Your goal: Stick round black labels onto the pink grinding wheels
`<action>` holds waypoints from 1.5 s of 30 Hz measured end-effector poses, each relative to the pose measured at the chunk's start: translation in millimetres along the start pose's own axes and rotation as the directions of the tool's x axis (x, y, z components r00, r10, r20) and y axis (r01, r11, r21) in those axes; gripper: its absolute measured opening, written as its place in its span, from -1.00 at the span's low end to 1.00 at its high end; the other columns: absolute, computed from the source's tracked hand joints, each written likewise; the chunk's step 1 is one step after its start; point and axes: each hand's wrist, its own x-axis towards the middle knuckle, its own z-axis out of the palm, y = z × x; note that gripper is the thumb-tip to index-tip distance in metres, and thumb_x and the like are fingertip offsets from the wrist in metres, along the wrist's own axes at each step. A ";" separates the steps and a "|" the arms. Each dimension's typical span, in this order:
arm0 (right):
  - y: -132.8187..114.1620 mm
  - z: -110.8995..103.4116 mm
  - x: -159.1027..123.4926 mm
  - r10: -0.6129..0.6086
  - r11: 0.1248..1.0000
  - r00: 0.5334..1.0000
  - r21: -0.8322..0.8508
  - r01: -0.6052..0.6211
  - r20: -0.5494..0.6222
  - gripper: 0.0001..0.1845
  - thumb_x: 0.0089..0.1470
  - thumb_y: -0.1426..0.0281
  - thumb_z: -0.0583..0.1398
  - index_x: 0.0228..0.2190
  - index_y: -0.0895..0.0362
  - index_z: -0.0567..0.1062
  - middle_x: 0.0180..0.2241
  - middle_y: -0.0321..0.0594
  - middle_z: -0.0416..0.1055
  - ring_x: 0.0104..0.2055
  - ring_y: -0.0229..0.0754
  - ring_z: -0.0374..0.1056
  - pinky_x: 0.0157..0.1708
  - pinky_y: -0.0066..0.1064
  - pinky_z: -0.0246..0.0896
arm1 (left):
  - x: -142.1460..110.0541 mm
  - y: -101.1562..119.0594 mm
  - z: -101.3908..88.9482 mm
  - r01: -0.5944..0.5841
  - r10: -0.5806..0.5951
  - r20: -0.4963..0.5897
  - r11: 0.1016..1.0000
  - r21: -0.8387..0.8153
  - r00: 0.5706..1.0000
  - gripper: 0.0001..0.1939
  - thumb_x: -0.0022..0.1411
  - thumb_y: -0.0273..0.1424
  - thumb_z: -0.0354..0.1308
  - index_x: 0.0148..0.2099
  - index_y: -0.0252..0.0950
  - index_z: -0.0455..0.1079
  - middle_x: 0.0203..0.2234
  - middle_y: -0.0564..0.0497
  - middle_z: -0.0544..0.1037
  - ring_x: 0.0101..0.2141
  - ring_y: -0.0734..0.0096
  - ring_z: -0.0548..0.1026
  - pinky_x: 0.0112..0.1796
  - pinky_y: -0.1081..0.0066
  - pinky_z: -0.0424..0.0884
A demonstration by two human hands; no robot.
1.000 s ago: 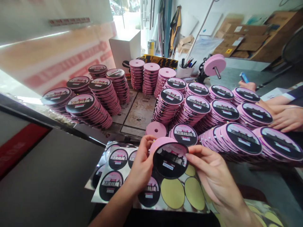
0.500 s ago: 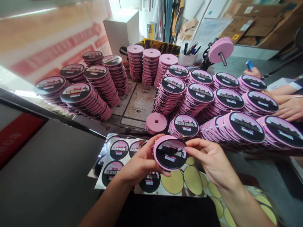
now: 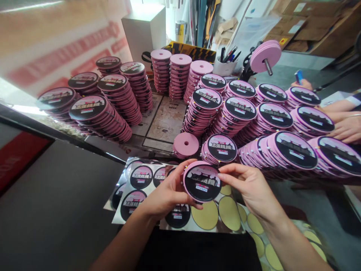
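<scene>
A pink foam spool (image 3: 186, 174) is held at its left rim in my left hand (image 3: 163, 197), fingers behind and thumb below. Over the spool's face lies a round black-and-pink sticker (image 3: 201, 188) with printed lettering. My right hand (image 3: 249, 184) pinches the sticker's upper right edge between thumb and fingertips. Beneath my hands rests a silver sheet of round stickers (image 3: 134, 203), where several yellowish blank circles (image 3: 205, 216) show. Just beyond stand a bare pink spool (image 3: 185, 146) and a labelled stack (image 3: 222, 147).
Stacks of labelled spools fill the table's left (image 3: 113, 82) and right (image 3: 272, 114). Unlabelled stacks (image 3: 180, 77) stand at the back, near a pen cup (image 3: 225, 67) and a rod holding pink discs (image 3: 265, 56). Another person's hands (image 3: 348, 128) are at the right edge.
The spool and sticker have tilted slightly, and the lettering now catches more light. My right fingertips have shifted a little left along the sticker's edge. The view has moved slightly.
</scene>
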 end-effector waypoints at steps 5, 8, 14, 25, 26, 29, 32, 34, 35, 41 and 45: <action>1.7 0.2 0.7 0.003 1.000 1.000 -0.003 -0.003 0.001 -0.83 -0.28 0.35 0.38 -0.53 0.14 0.56 -0.56 -0.28 0.50 -0.55 -0.33 0.34 -0.52 -0.54 0.26 | -0.2 -0.1 0.2 -0.001 0.001 -0.002 1.000 0.002 1.000 -0.20 -0.21 -0.73 0.24 0.09 -0.12 0.19 -0.02 -0.04 0.38 -0.23 0.36 0.42 -0.32 0.46 0.41; 3.0 0.5 1.2 -0.001 1.000 1.000 -0.007 0.001 -0.006 -0.82 -0.28 0.35 0.38 -0.53 0.15 0.56 -0.56 -0.27 0.49 -0.55 -0.32 0.34 -0.52 -0.54 0.26 | 0.0 -0.6 -0.8 0.004 -0.004 -0.001 1.000 0.001 1.000 -0.21 -0.20 -0.73 0.23 0.09 -0.12 0.19 -0.04 -0.04 0.38 -0.25 0.38 0.42 -0.32 0.46 0.42; 3.2 0.2 0.9 0.016 1.000 1.000 0.006 -0.016 0.000 -0.80 -0.31 0.33 0.39 -0.54 0.15 0.56 -0.58 -0.27 0.48 -0.57 -0.30 0.33 -0.54 -0.50 0.28 | 0.4 -1.8 -2.9 0.016 -0.016 0.023 1.000 -0.003 1.000 -0.22 -0.19 -0.72 0.23 0.09 -0.11 0.19 -0.11 -0.03 0.39 -0.32 0.41 0.43 -0.37 0.44 0.45; 3.3 1.8 0.8 -0.016 0.999 1.000 -0.039 0.016 -0.011 -0.79 -0.30 0.30 0.38 -0.54 0.15 0.56 -0.57 -0.25 0.49 -0.57 -0.29 0.33 -0.54 -0.47 0.28 | 0.5 -3.7 -4.8 0.017 -0.017 0.016 1.000 -0.016 1.000 -0.23 -0.16 -0.72 0.16 0.10 -0.10 0.17 -0.08 -0.05 0.39 -0.33 0.40 0.46 -0.38 0.40 0.49; 3.5 1.7 0.8 -0.014 0.999 1.000 -0.034 0.013 -0.011 -0.80 -0.30 0.31 0.38 -0.54 0.15 0.56 -0.57 -0.25 0.49 -0.57 -0.30 0.33 -0.54 -0.48 0.28 | 0.6 -3.9 -5.1 0.019 -0.019 0.015 1.000 -0.015 1.000 -0.23 -0.16 -0.72 0.16 0.11 -0.10 0.16 -0.07 -0.05 0.38 -0.33 0.40 0.46 -0.38 0.40 0.50; 4.1 1.3 1.0 -0.002 1.000 1.000 -0.023 0.002 -0.016 -0.81 -0.31 0.33 0.38 -0.54 0.14 0.56 -0.58 -0.26 0.48 -0.57 -0.31 0.33 -0.54 -0.50 0.27 | 1.1 -4.7 -5.7 0.016 -0.016 0.016 1.000 -0.013 1.000 -0.24 -0.16 -0.71 0.15 0.11 -0.11 0.16 -0.08 -0.06 0.39 -0.33 0.40 0.45 -0.39 0.41 0.50; 3.9 1.5 0.7 -0.002 0.999 1.000 -0.033 0.001 -0.027 -0.80 -0.31 0.32 0.38 -0.54 0.14 0.56 -0.57 -0.26 0.49 -0.57 -0.30 0.33 -0.54 -0.49 0.27 | 1.0 -5.7 -6.4 0.008 -0.007 0.031 1.000 -0.015 1.000 -0.24 -0.14 -0.71 0.15 0.11 -0.10 0.16 -0.08 -0.06 0.38 -0.31 0.41 0.45 -0.37 0.41 0.50; 3.3 2.1 0.0 -0.010 0.999 1.000 -0.051 0.008 -0.029 -0.79 -0.31 0.30 0.38 -0.55 0.15 0.56 -0.58 -0.25 0.48 -0.57 -0.28 0.33 -0.55 -0.48 0.28 | 0.6 -6.2 -6.9 0.002 -0.001 0.041 1.000 -0.014 0.999 -0.24 -0.13 -0.70 0.15 0.12 -0.08 0.16 -0.06 -0.04 0.37 -0.31 0.41 0.45 -0.37 0.40 0.50; 2.8 2.5 -0.4 -0.013 0.998 0.999 -0.061 0.012 -0.030 -0.78 -0.32 0.29 0.38 -0.55 0.15 0.56 -0.58 -0.24 0.48 -0.57 -0.28 0.34 -0.55 -0.47 0.28 | 0.4 -6.3 -7.0 0.000 0.000 0.043 1.000 -0.013 0.999 -0.24 -0.13 -0.70 0.15 0.12 -0.07 0.16 -0.05 -0.04 0.36 -0.32 0.41 0.45 -0.37 0.39 0.50; -0.1 5.4 -1.9 -0.041 0.995 0.998 -0.092 0.037 -0.046 -0.79 -0.32 0.29 0.37 -0.57 0.16 0.55 -0.59 -0.23 0.49 -0.59 -0.26 0.34 -0.57 -0.46 0.30 | -1.0 -5.0 -5.6 0.001 -0.001 0.019 1.000 0.014 1.000 -0.25 -0.13 -0.70 0.15 0.11 -0.07 0.15 -0.01 -0.04 0.33 -0.32 0.42 0.44 -0.38 0.41 0.49; 1.1 7.9 -2.1 -0.086 0.989 0.994 -0.128 0.076 -0.070 -0.82 -0.32 0.31 0.36 -0.59 0.14 0.55 -0.60 -0.24 0.49 -0.59 -0.25 0.35 -0.57 -0.47 0.30 | -3.3 -3.3 0.0 -0.013 0.013 -0.005 0.998 0.054 1.000 -0.26 -0.12 -0.68 0.15 0.12 -0.08 0.14 0.00 -0.05 0.31 -0.31 0.42 0.42 -0.37 0.42 0.46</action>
